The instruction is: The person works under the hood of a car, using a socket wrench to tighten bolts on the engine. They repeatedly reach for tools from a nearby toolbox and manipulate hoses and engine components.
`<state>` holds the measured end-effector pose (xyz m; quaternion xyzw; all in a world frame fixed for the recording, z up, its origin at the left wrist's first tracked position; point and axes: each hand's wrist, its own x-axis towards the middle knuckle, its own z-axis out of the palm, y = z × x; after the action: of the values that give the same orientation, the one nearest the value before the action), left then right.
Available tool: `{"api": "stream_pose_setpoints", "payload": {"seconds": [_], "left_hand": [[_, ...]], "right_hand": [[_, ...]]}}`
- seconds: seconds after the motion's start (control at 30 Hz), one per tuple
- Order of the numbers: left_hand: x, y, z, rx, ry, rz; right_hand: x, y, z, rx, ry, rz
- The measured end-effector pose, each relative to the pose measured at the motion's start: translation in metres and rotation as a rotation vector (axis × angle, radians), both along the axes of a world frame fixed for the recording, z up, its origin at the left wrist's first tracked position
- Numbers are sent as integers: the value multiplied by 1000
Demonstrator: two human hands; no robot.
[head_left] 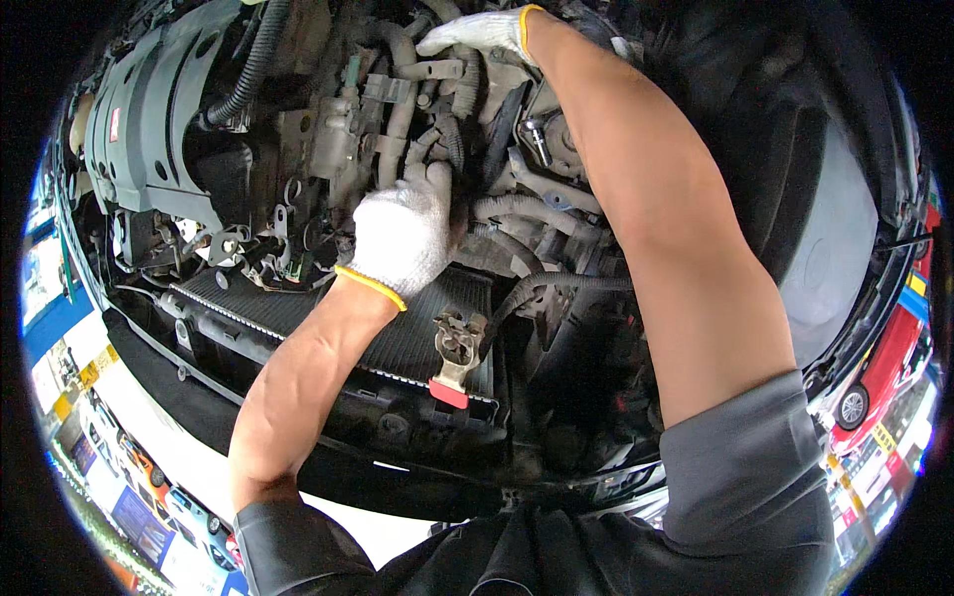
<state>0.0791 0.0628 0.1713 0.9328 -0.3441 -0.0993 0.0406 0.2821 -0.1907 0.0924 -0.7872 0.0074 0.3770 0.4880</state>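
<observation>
Both hands wear white knit gloves with yellow cuffs, deep in a car's engine bay. My left hand (pixel 402 236) is curled by the lower end of a grey coolant pipe (pixel 399 124), just above the radiator (pixel 412 333). Its fingertips are hidden, so what they hold does not show. Farther up, my right hand (pixel 477 35) lies across the top of the hoses, its fingers stretched to the left beside a ribbed hose (pixel 467 84). Below the right wrist, a shiny socket tool (pixel 538 141) stands among the engine parts, touched by neither hand.
A grey engine cover (pixel 149 114) sits at the left, beside a black corrugated hose (pixel 248 74). Near the front, a metal bracket with a red tab (pixel 449 392) stands over the radiator's edge. Another hose (pixel 571 281) crosses under my right forearm. A red car (pixel 884 382) is beyond the right fender.
</observation>
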Motion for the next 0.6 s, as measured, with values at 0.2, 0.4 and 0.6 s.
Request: {"api": "stream_pose_setpoints", "payload": {"seconds": [0.2, 0.4, 0.6], "left_hand": [[-2, 3, -1, -81, -1, 17], [-1, -6, 9, -79, -13, 29], [-1, -4, 1, -75, 13, 76]], "right_hand": [[-5, 8, 29, 124, 110, -47], [-18, 5, 46, 95, 153, -135], [-10, 11, 33, 101, 181, -139]]}}
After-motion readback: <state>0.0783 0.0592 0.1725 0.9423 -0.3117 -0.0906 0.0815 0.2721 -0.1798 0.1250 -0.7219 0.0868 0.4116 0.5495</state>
